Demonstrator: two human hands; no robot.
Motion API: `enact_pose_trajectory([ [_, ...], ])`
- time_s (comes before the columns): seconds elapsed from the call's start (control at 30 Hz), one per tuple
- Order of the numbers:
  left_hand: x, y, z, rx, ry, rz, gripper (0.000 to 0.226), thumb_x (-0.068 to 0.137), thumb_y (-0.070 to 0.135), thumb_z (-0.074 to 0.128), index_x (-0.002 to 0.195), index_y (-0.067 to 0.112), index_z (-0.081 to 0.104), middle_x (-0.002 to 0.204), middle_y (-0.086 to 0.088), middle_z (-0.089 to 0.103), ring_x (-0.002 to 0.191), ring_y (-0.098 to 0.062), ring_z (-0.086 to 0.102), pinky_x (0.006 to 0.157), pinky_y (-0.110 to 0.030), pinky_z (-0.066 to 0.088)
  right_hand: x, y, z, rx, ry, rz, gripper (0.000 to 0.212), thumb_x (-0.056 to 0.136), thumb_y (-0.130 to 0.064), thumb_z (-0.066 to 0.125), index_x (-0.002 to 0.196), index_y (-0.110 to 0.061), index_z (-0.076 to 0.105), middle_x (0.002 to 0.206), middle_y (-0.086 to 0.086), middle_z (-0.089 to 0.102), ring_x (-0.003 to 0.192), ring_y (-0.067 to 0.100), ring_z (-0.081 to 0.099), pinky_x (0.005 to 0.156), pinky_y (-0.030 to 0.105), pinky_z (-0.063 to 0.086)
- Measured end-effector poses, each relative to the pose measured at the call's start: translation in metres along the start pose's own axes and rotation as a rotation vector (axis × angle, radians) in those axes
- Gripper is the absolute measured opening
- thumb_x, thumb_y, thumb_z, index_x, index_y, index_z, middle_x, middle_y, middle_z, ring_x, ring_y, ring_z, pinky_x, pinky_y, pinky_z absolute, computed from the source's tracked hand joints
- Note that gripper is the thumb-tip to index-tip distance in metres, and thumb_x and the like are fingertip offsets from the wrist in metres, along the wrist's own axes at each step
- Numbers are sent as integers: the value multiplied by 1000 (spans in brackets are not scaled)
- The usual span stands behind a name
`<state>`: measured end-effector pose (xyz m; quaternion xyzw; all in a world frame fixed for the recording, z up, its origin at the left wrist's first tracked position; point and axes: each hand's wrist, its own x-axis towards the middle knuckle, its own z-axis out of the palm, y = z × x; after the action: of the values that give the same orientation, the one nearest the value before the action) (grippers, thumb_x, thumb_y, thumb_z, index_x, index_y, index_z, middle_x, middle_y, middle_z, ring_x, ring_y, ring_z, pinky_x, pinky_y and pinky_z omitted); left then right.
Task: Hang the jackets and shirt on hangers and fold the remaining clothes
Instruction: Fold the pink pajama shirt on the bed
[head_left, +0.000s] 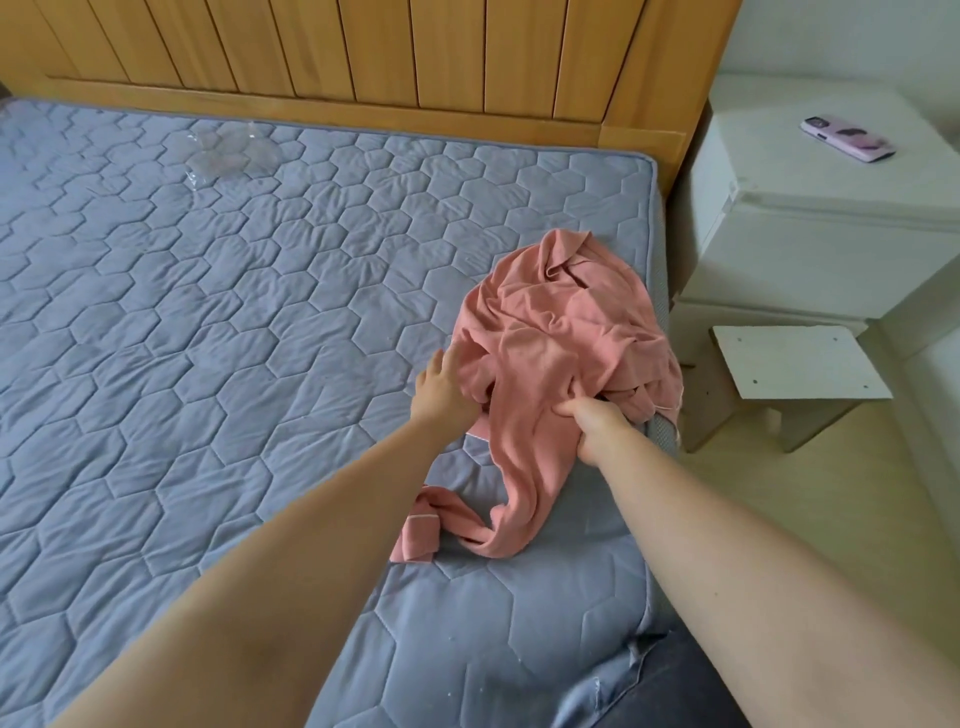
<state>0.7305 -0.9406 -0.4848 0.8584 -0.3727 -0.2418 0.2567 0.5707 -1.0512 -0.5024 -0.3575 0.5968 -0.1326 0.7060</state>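
A crumpled pink garment (556, 332) lies bunched near the right edge of the blue quilted mattress (208, 322), with one long part trailing toward me. My left hand (444, 387) reaches into the left side of the bunch, and its fingertips are hidden in the folds. My right hand (597, 423) grips a fistful of the pink cloth in the middle of the garment. No hanger is in view.
A wooden headboard (363, 57) runs along the far side. Crumpled clear plastic (228, 153) lies near it on the mattress. Right of the bed stand a white nightstand (831, 208) with a phone (849, 139) and a small white stool (800, 364).
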Motion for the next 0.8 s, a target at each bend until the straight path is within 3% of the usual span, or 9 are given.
enact_pose_trajectory([
  [0.1, 9, -4, -3, 85, -14, 10, 90, 79, 36, 66, 151, 33, 12, 150, 1, 25, 135, -31, 28, 106, -44, 30, -2, -36, 3, -113, -109, -130, 65, 70, -5, 70, 129, -29, 57, 120, 6, 64, 101, 23, 58, 89, 33, 47],
  [0.17, 16, -6, -1, 147, -35, 9, 92, 75, 48, 64, 150, 36, 13, 148, 3, 28, 134, -31, 31, 104, -45, 33, -7, -76, -11, -133, 14, -263, 63, 60, -20, 83, 119, -24, 62, 113, 5, 65, 98, 21, 59, 84, 31, 47],
  [0.23, 22, -1, 4, 128, -55, -60, 93, 74, 49, 64, 150, 37, 11, 143, -1, 33, 130, -35, 35, 97, -45, 37, -15, -113, -36, 3, 246, -450, 45, 74, -13, 74, 117, -13, 62, 99, 7, 63, 95, 22, 58, 74, 30, 48],
  [0.3, 25, 5, 10, 21, -72, -102, 90, 76, 41, 64, 150, 35, 13, 140, -9, 39, 125, -38, 43, 95, -43, 41, -20, -132, -59, 49, 432, -590, 56, 84, -8, 65, 137, -9, 46, 126, 11, 57, 115, 24, 54, 93, 34, 48],
  [0.4, 27, 11, 17, -26, -101, -118, 71, 88, 28, 59, 149, 24, 23, 132, -14, 52, 117, -36, 52, 90, -37, 44, -35, -110, -69, -438, 519, -714, 74, 86, -6, 61, 149, -14, 23, 151, 10, 31, 138, 26, 32, 113, 34, 27],
  [0.5, 27, 16, 15, 29, -63, -82, 33, 97, 28, 45, 121, 8, 57, 109, -14, 64, 100, -33, 58, 76, -32, 42, -46, -65, -58, -1169, 344, -1107, 81, 74, 5, 56, 145, -28, 33, 149, 6, 27, 137, 31, 29, 108, 39, 33],
  [0.6, 28, 10, 8, -61, -73, -58, 19, 95, 21, 48, 88, 8, 61, 71, -1, 52, 78, -24, 49, 60, -27, 36, -46, -21, -33, -1819, -32, -1159, 78, 76, 5, 54, 145, -24, 35, 158, 11, 11, 144, 33, 11, 112, 48, 25],
  [0.67, 28, 5, 5, -187, -61, -95, 18, 95, 19, 50, 82, 11, 58, 66, 2, 46, 75, -19, 45, 56, -24, 34, -42, 5, -19, -2038, -159, -1113, 67, 82, -1, 52, 144, -22, 37, 153, 12, 24, 139, 33, 25, 113, 47, 22],
  [0.8, 26, -7, -7, -720, -268, -255, 19, 98, 13, 49, 83, 11, 60, 87, -10, 56, 79, -21, 51, 70, -30, 43, -42, 21, -22, -2202, -280, -769, 48, 90, -1, 45, 136, -16, 43, 132, 11, 51, 115, 31, 54, 90, 39, 43],
])
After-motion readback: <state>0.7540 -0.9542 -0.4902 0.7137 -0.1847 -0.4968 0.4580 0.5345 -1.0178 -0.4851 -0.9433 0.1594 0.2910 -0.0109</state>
